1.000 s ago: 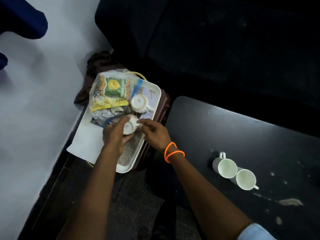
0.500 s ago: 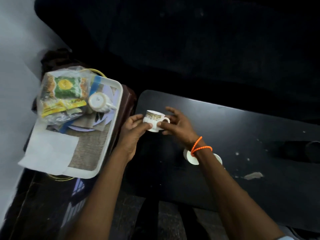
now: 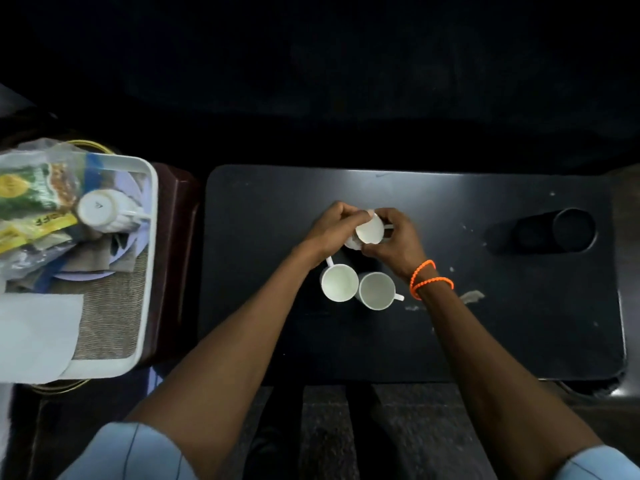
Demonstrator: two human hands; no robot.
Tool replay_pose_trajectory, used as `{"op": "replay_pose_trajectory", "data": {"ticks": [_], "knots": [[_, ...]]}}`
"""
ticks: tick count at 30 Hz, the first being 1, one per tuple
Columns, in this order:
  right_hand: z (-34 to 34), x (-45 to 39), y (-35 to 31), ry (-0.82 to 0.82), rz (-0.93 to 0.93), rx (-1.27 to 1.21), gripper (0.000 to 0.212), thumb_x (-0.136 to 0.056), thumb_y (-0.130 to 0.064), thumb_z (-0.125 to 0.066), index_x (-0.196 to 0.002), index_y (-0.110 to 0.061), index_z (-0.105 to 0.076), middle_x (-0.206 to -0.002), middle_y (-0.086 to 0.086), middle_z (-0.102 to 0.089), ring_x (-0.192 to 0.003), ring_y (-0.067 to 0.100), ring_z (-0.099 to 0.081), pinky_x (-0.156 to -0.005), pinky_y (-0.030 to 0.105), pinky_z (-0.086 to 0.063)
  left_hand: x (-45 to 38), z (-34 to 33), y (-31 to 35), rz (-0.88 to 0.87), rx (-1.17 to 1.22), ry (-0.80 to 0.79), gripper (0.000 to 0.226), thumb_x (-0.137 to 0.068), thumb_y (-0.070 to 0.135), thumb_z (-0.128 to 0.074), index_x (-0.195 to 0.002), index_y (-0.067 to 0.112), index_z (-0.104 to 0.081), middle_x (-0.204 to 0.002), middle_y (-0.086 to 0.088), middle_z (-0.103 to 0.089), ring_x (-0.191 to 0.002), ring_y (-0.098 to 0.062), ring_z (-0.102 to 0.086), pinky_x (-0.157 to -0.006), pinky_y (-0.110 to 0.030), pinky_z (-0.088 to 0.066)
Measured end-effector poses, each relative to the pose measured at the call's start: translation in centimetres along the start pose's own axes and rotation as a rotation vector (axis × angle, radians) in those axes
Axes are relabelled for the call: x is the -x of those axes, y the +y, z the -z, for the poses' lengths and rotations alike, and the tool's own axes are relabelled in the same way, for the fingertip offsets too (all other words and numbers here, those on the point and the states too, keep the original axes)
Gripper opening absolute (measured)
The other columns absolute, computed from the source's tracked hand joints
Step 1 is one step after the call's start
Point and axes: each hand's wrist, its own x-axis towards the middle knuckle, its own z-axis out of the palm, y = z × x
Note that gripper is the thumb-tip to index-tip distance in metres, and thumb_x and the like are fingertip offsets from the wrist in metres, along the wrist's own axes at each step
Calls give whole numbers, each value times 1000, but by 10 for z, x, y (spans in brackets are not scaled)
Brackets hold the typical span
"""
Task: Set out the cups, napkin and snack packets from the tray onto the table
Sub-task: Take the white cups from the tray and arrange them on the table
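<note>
From the head camera, both hands meet over the middle of the black bench. The left hand and the right hand share one small white cup, its open mouth tipped toward the camera. The left grip pinches the cup's left side with thumb and fingertips; the right grip closes on its right side, where the handle pokes out between the fingers. Whether the cup's base touches the bench cannot be told, since the hands hide it. An orange bead bracelet circles the right wrist.

Just nearer than the hands, two white cups stand upright and side by side on the bench: the left cup with its handle pointing far-left, the right cup with its handle pointing right. They touch or nearly touch.

At the left, well apart from the bench, a white tray sits on a dark brown stand. On it lie a clear bag of snack packets at the far end, an upturned cup just right of the bag, and a white napkin at the near end, overhanging the tray's edge.
</note>
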Motion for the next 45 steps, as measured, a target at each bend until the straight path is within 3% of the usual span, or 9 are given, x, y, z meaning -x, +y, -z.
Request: {"op": "replay_pose_trajectory", "data": {"ticks": [7,11,19,24,29,32,36,39,45], "knots": [[-2,1,14,-70,26,241,66,-59,-17,-94,-117,-10,-65,-118,15,-62,-102,34,-62,-78,31,-46,-7,-14,-19,-38,-194,67,16,-99,27,-68,-101,12,-66,-89,8,-71,-57,2,-70,-46,-12,-46],[-5,4,11,-96,26,288,66,-64,-21,-93,-121,-12,-61,-120,15,-59,-103,34,-62,-78,29,-42,-6,-15,-23,-64,-296,138,14,-96,24,-69,-99,10,-72,-102,-3,-78,-98,-20,-72,-88,-33,-57],[-2,8,3,-165,-17,392,65,-75,-8,-81,-134,-12,-56,-131,19,-58,-117,39,-59,-93,41,-49,-2,-16,-33,-41,-302,147,11,-92,26,-68,-96,17,-74,-102,-1,-79,-99,-22,-72,-90,-36,-58],[-1,-1,-17,-214,-30,440,62,-77,1,-72,-136,-11,-58,-131,18,-64,-120,37,-61,-98,37,-50,2,6,-39,-24,-201,200,27,-89,42,-74,-108,22,-73,-107,5,-77,-98,-13,-71,-84,-27,-54],[-35,-15,-68,37,-28,232,38,-83,-7,-69,-121,-12,-69,-111,12,-74,-104,26,-69,-88,22,-47,31,75,-43,-95,1,533,8,-92,30,-75,-97,24,-77,-85,19,-71,-75,17,-64,-64,2,-42],[-85,-18,-112,73,72,66,28,-83,-7,-67,-110,-9,-73,-97,11,-77,-91,24,-70,-77,11,-40,66,130,-44,-185,88,917,5,-92,15,-71,-92,19,-74,-77,13,-68,-71,10,-64,-70,-10,-46],[-169,-4,-174,-143,233,-39,28,-83,-2,-66,-109,-8,-74,-85,1,-68,-80,14,-62,-81,27,-52,97,209,-56,-85,171,1319,25,-96,17,-67,-112,-2,-67,-105,-21,-68,-93,-31,-63,-86,-37,-48],[-224,12,-210,-238,309,-39,35,-82,-9,-65,-115,-15,-72,-83,5,-73,-78,19,-67,-77,22,-50,103,256,-65,98,231,1241,38,-102,30,-62,-122,-2,-60,-125,-24,-63,-113,-35,-60,-95,-37,-46],[-276,10,-244,-348,162,11,56,-86,-33,-62,-141,-21,-59,-133,18,-68,-118,37,-65,-101,40,-55,102,288,-62,138,289,1071,41,-95,53,-64,-110,15,-64,-114,-8,-72,-104,-31,-72,-85,-49,-62]]}}
